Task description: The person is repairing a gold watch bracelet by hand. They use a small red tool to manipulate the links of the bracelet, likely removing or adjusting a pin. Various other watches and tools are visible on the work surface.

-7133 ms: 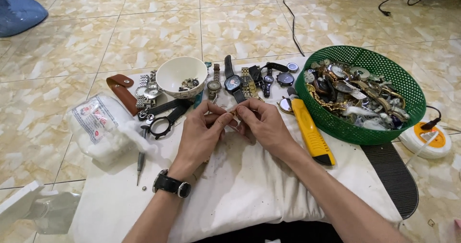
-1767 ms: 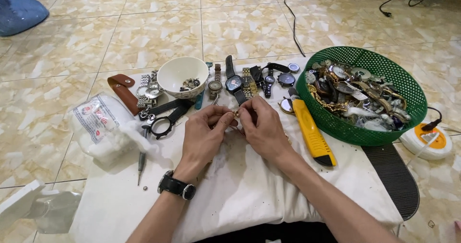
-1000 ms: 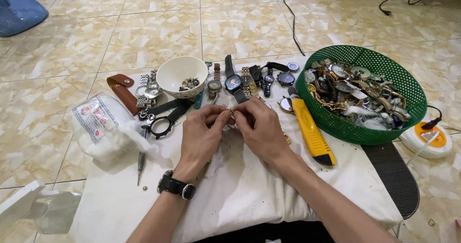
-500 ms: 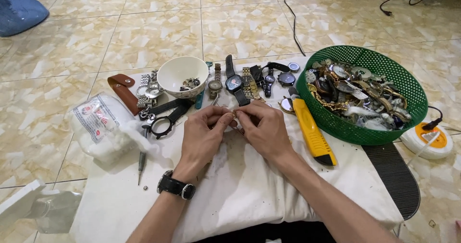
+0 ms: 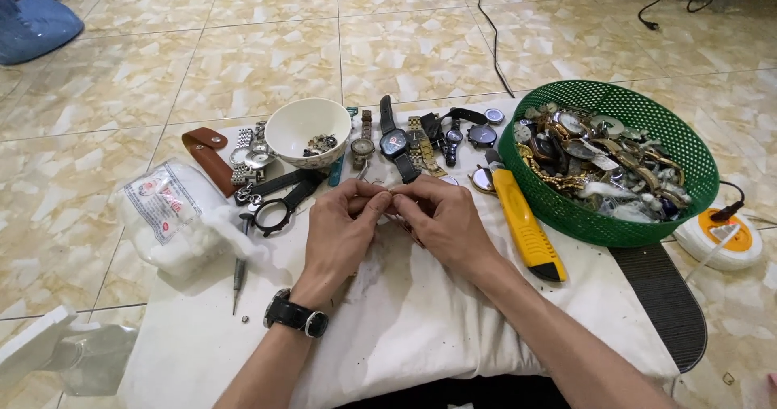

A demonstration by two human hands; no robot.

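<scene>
Barely any motion since the earlier frames: both hands stay pinched together mid-bench, only small finger shifts. Left hand [image 5: 344, 227], wristwatch on its wrist, and right hand [image 5: 441, 219] have fingers closed narrow on a small part [image 5: 387, 208], too small to identify, held just above the white cloth [image 5: 405, 312]. Work looks mid-step: part not set down. Screwdriver [image 5: 239, 273] lies idle near the left edge, yellow knife [image 5: 526, 227] right of the hands. Beyond: white bowl [image 5: 307, 131] and a row of watches [image 5: 405, 142] along the far edge. Green basket [image 5: 615, 158] at the far right corner is full of watches.
</scene>
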